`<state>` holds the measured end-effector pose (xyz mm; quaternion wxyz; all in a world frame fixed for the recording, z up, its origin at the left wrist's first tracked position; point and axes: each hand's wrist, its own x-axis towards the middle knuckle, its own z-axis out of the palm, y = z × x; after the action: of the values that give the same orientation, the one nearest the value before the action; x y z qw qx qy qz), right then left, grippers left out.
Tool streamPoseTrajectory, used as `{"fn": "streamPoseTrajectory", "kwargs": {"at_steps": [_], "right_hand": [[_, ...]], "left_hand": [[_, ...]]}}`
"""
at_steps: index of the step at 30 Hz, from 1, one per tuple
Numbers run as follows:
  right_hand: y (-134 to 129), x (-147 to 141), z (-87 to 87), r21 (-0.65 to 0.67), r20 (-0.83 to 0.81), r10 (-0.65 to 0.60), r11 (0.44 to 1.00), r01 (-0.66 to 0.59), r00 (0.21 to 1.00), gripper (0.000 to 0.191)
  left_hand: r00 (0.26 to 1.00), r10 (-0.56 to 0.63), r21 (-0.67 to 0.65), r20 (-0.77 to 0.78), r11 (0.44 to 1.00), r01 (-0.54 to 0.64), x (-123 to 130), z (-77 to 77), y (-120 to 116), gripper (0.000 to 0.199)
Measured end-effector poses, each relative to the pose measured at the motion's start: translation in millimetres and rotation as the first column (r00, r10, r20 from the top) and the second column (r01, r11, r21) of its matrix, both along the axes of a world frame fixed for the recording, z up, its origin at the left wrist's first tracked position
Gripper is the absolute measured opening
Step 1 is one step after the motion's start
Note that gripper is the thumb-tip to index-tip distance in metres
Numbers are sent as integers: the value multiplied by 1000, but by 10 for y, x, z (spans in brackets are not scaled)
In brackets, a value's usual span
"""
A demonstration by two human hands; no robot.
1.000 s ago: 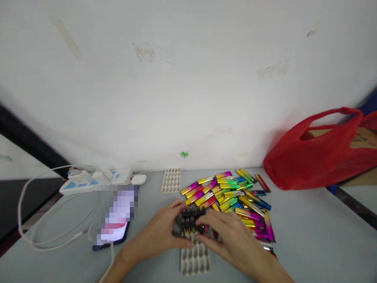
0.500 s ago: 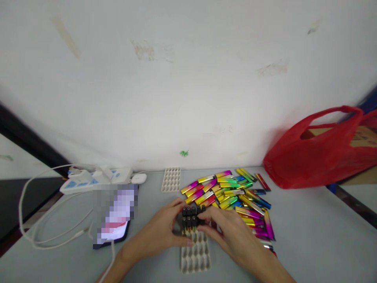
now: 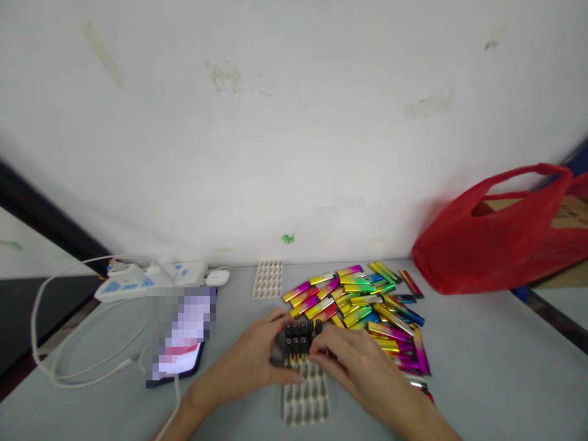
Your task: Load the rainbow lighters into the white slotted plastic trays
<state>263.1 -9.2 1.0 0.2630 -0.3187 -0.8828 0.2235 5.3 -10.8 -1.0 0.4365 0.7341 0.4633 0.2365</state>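
Observation:
Black-topped lighters (image 3: 296,338) stand upright in two rows at the far end of a pale tray (image 3: 307,401) with rows of holes. My left hand (image 3: 250,352) curls around their left side, thumb low on the tray and fingers behind, gripping the tray and the group. At the right end of the rows, my right hand (image 3: 356,355) pinches a black-topped lighter between thumb and fingertips; its lower part is hidden by the fingers. Shiny coloured lighters (image 3: 362,300) lie in a loose pile behind and to the right of my right hand.
A second pale tray (image 3: 267,280) lies near the wall. On the left are a phone (image 3: 186,334), a white power strip (image 3: 151,280) and looped white cables. A red plastic bag (image 3: 482,251) stands at the back right, beside a cardboard box.
The fingers of my right hand have shifted slightly to the right at the end of the black tops. My left hand holds nearly the same place. The view has moved slightly.

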Motion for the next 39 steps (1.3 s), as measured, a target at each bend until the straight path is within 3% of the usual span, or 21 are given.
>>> {"fn": "streamPoseTrajectory", "kwargs": {"at_steps": [14,24,30,34,36,39], "right_hand": [[-42,-142,-164,12,-140,-100,995,102,985,17],[-69,-178,-231,-34,-151,-190,982,186,970,27],[-110,-223,-254,71,-221,-207,971,227,953,21],[-143,-193,-171,167,-367,-216,942,293,905,24],[-134,-138,-105,94,-456,-232,948,306,859,23],[-84,-39,-10,-176,-569,-262,965,195,780,10]], "left_hand": [[1000,1,28,-7,1000,-1,5,-2,0,76],[1000,9,4,8,1000,-9,3,-17,-2,75],[1000,-3,43,-6,999,3,10,0,1,75],[1000,-1,48,-31,999,2,17,12,-14,70],[999,4,66,-51,998,-1,0,22,-28,72],[996,9,66,-85,998,-3,-78,66,-47,87]]}}
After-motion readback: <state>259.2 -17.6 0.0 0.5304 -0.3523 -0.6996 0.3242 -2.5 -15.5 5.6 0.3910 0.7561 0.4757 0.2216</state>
